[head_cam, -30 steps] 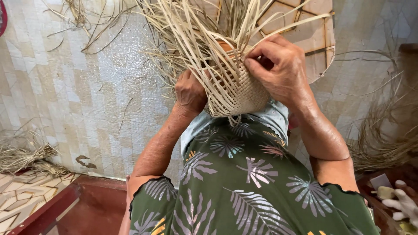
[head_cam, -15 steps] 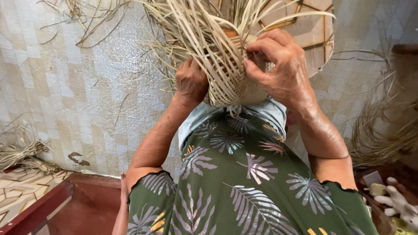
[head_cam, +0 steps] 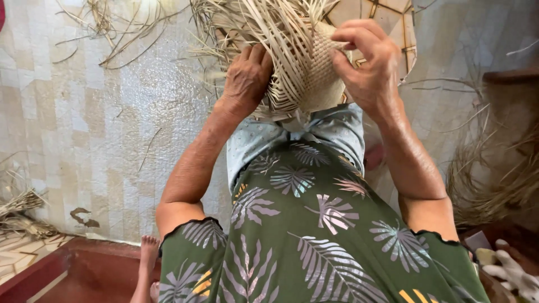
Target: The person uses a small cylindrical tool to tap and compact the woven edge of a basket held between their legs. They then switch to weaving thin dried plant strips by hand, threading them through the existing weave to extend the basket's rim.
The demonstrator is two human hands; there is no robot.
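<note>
Both hands, left (head_cam: 247,73) and right (head_cam: 368,62), on half-woven straw basket (head_cam: 306,67)

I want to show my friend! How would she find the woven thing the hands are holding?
Look at the lap covered by the green leaf-print dress, then up past the knees. Both hands, left hand and right hand, clasp a pale half-woven basket. Unlike the loose dry strips scattered on the floor, its strips are tightly interlaced into a rounded body.

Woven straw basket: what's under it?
Under the woven straw basket shows light blue fabric over the person's lap, above a green leaf-print garment. The left hand and right hand cover its sides; its underside is hidden.
</note>
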